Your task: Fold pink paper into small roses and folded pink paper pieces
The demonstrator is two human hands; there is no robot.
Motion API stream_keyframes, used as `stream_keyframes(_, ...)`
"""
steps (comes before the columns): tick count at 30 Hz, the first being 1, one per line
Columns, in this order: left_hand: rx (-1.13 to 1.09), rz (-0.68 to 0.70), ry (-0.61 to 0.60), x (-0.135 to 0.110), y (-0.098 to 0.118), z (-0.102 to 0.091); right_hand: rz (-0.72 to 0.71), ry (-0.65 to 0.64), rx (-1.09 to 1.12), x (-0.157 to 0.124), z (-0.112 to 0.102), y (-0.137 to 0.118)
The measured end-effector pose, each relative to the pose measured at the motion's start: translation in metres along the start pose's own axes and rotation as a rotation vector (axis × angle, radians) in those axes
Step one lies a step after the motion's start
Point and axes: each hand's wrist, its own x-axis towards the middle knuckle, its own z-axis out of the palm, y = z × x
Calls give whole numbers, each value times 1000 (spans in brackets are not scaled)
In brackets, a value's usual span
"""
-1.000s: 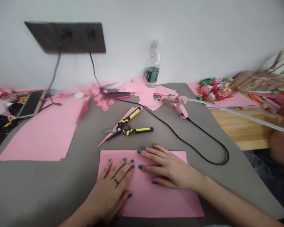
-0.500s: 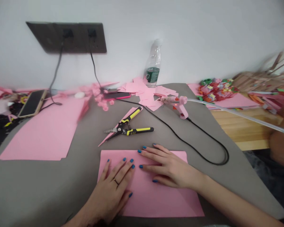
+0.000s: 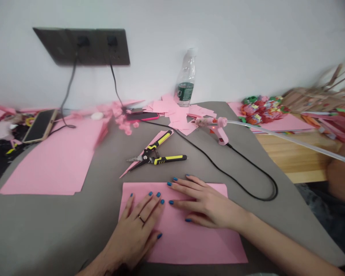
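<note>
A sheet of pink paper lies on the grey table in front of me. My left hand rests flat on its left part, fingers spread, a thin ring on one finger. Toward the paper's upper right, my right hand also lies flat with its fingers apart. Neither hand grips anything. Just beyond the paper's far edge is a pair of pliers-like cutters with black and yellow handles, spread apart, on top of a narrow pink paper strip.
A pink glue gun with a long clear glue stick stands behind, its black cord looping at right. Pink sheets and a phone lie left. At the wall are a bottle, paper pieces and colourful flowers. Someone's arm shows at right.
</note>
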Motion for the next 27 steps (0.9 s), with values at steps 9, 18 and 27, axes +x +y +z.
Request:
stream_keyframes(9, 7, -66, 40, 10, 8, -1, 23, -26, -6, 0, 0, -2)
stream_keyframes(18, 52, -109, -4, 8, 17, 6, 73, -70, -10, 4, 3, -9)
stream_keyframes(27, -136, -91, -70, 39, -3, -11, 92, -100, 15, 6, 4, -9)
